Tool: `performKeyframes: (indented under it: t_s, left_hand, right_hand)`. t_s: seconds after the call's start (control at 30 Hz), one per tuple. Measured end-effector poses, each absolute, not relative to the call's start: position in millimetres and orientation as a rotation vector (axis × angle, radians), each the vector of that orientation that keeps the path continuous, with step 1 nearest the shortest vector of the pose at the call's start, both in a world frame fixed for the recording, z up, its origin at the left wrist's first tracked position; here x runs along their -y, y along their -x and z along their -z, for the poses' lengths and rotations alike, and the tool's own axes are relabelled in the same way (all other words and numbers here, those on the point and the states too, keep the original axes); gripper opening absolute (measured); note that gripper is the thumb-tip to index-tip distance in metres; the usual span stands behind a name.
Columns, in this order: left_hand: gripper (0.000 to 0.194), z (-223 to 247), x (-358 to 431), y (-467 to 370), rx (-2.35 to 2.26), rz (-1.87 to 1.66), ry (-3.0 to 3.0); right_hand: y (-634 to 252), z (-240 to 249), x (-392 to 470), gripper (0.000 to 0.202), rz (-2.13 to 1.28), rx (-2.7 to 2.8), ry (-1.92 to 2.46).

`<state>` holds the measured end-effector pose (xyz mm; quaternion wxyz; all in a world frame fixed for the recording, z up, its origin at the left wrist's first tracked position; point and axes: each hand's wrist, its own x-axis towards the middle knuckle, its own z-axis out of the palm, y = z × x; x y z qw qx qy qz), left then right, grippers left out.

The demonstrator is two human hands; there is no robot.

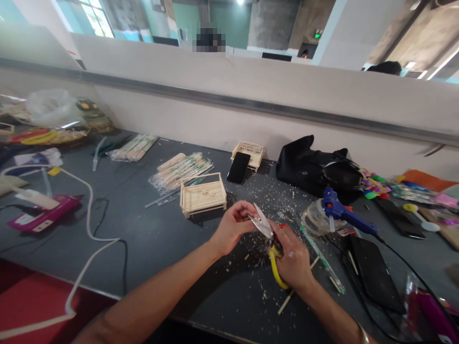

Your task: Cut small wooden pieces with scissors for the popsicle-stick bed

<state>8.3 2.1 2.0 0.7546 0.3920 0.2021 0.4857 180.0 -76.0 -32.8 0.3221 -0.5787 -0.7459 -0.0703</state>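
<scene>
My right hand (294,258) grips yellow-handled shears (267,231) with their steel blades spread apart and pointing up and left. My left hand (234,224) is pinched on a small wooden piece held right at the blades; the piece itself is too small to make out. Both hands hover above a grey table (154,239) strewn with wood chips (272,196). A small wooden model frame (202,194) made of sticks stands just left of my left hand.
A second stick model (249,153) and a black phone (238,167) lie behind. Packs of chopsticks (181,172) sit to the left, a black bag (315,167) and a blue glue gun (340,210) to the right. A white cable (86,220) crosses the left side.
</scene>
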Motion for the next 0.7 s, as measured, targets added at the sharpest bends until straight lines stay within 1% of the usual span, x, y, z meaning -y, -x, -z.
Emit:
performKeyframes:
  t_s: [0.2,0.7]
  left_hand:
    - [0.036,0.4,-0.8,-9.1,-0.467,-1.102,-0.877]
    - [0.040,2.4,1.0,-10.7,-0.455,-1.115,-0.873]
  right_hand:
    - [-178.9,34.4,76.8,0.066,0.141,1.950,1.520]
    - [-176.0,34.7,78.3,0.072,0.168,1.952,1.494]
